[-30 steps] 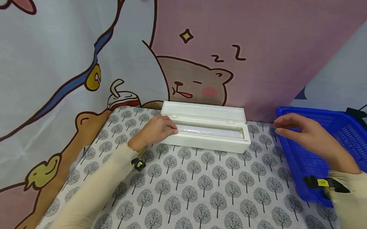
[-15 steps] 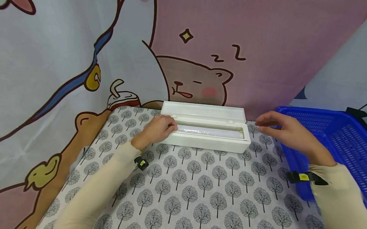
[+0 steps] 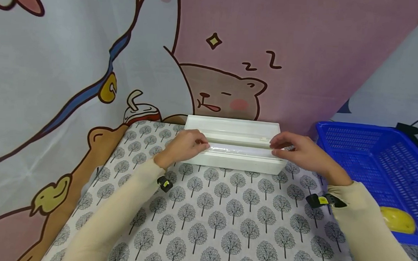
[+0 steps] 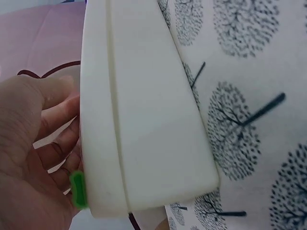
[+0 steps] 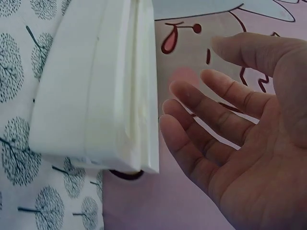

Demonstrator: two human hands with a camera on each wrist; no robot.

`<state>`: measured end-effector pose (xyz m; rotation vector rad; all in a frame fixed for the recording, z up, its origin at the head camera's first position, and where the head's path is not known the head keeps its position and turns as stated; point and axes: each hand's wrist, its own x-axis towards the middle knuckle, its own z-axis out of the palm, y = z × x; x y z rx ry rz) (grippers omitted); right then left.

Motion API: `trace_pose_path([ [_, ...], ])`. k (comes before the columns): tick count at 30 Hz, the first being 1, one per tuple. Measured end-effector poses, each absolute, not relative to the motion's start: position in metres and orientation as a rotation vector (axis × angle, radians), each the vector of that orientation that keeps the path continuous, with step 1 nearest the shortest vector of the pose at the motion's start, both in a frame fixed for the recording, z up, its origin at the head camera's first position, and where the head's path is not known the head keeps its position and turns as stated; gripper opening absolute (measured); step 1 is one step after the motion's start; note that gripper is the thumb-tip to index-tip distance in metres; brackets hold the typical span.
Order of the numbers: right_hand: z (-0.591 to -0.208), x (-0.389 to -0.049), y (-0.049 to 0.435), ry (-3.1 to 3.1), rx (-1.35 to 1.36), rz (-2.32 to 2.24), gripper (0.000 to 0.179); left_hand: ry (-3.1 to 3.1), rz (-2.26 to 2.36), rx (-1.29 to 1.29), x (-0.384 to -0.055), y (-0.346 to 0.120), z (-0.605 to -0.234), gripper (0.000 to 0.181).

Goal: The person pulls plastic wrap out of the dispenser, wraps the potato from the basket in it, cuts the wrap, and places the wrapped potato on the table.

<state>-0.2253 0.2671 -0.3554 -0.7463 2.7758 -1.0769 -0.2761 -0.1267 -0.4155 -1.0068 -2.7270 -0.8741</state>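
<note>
Box: the long white box (image 3: 235, 163) sits toward the far edge of the table, its length running left to right; smooth, hard-looking walls, rounded corners, a seam along the side.
Lid: the white lid (image 3: 232, 126) stands open on the far side.
Roll: a pale cylinder (image 3: 238, 149) lies lengthwise inside the box; glossy streaks suggest thin plastic film.
Left hand: the left hand (image 3: 185, 145) is at the roll's left end, fingers bent; fingertips partly hidden, so cannot tell whether it pinches anything.
Right hand: the right hand (image 3: 301, 151) is at the box's right end, fingers loosely curved and spread, grasping nothing; the right wrist view shows a gap to the box.
Handling: judged best with both hands level, one at each end, using light fingertip pressure; a one-sided pull could crease the film or skew the box.
Cloth: tree-printed fabric (image 3: 225, 218) under the box, matte, lying mostly flat.
Basket: blue basket (image 3: 351, 124) to the right, perforated walls; a smooth, rounded yellow object (image 3: 398, 220) inside, near side, identity unclear.
Backdrop: cartoon-printed sheet (image 3: 292, 28) behind the table, softly rippled.
</note>
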Motion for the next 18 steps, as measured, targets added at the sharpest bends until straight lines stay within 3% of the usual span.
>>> trace_pose_path([
  [18,-0.378,-0.240,0.228,2.714,-0.883,-1.021,0.018,-2.745,-0.779,-1.110,-0.283,-0.102,-0.412,0.011],
])
